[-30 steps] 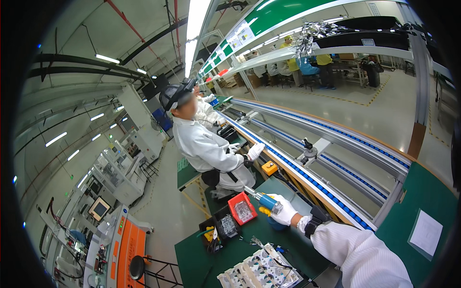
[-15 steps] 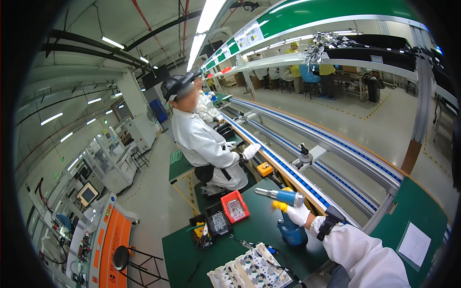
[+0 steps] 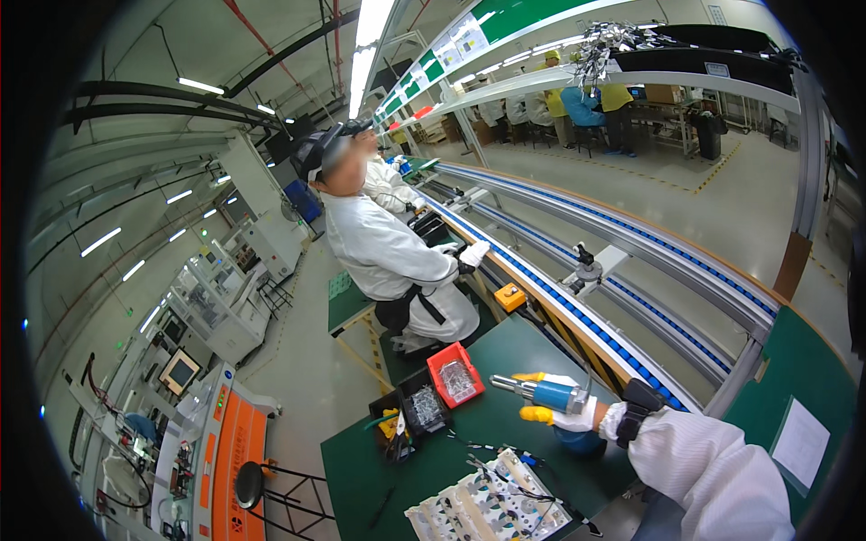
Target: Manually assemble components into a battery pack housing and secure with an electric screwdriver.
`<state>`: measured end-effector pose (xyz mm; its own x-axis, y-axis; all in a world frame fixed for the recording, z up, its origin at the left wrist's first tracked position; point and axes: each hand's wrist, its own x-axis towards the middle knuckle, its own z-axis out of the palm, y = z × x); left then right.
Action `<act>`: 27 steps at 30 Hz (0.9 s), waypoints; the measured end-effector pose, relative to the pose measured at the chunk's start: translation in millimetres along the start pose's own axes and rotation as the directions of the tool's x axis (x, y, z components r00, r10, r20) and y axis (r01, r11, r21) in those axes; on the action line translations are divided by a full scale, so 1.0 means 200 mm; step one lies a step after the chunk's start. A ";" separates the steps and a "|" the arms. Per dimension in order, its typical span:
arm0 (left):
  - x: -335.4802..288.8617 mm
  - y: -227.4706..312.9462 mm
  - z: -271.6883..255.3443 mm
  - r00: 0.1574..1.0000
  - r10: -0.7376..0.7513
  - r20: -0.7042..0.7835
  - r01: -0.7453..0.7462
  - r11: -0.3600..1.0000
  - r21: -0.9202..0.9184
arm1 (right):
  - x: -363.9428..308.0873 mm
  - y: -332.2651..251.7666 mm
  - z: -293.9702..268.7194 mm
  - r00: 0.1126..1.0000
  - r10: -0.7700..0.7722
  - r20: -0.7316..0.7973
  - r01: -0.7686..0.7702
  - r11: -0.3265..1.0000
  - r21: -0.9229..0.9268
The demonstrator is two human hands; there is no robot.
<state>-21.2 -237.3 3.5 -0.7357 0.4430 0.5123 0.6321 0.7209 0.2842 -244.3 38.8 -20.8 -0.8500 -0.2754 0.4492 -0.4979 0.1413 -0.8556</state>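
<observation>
A blue rivet gun (image 3: 552, 395) with a silver nose stands over the green table, its nose pointing left and its round blue base partly hidden below. My right hand (image 3: 577, 418), in a white glove with yellow fingertips, is around the gun, with fingers on both sides of its body. To the left of the gun is a red bin (image 3: 456, 375) of small metal parts, with a black bin (image 3: 423, 408) of similar parts beside it. A white plastic tray-like assembly (image 3: 487, 501) with dark wires lies nearer me. My left hand is out of sight.
Behind the green table (image 3: 361, 460) runs a conveyor (image 3: 577, 320) with blue rollers. A yellow box (image 3: 510, 298) sits at its edge. A co-worker in white (image 3: 383, 248) works to the far left. A black bin (image 3: 391, 435) holds hand tools. A stool (image 3: 250, 485) stands left.
My head view has shifted, so the table contents appear displaced. My right hand has moved higher on the rivet gun, its fingers stretching further forward along the body.
</observation>
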 end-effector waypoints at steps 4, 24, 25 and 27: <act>-0.03 -0.03 0.04 1.000 -0.007 0.000 0.007 1.000 0.014 | -0.07 0.09 -0.02 0.990 0.059 0.130 -0.072 0.992 0.099; -0.01 -0.01 0.04 0.995 -0.095 0.027 0.096 0.995 -0.034 | -0.10 0.12 -0.01 0.977 -0.017 0.214 0.017 1.000 0.001; -0.01 -0.01 0.04 0.997 -0.079 0.023 0.080 0.996 -0.029 | -0.10 0.11 -0.02 0.974 -0.037 0.225 0.022 0.997 0.072; -0.01 0.00 0.04 0.998 -0.062 0.019 0.063 0.998 -0.025 | -0.10 0.09 -0.02 0.968 0.005 0.251 -0.016 0.999 0.043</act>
<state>-21.4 -233.7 -4.7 -0.7782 0.4074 0.4779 0.5906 0.7335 0.3363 -236.5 51.6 -43.7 -0.7821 -0.5044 0.3659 -0.4761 0.1049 -0.8731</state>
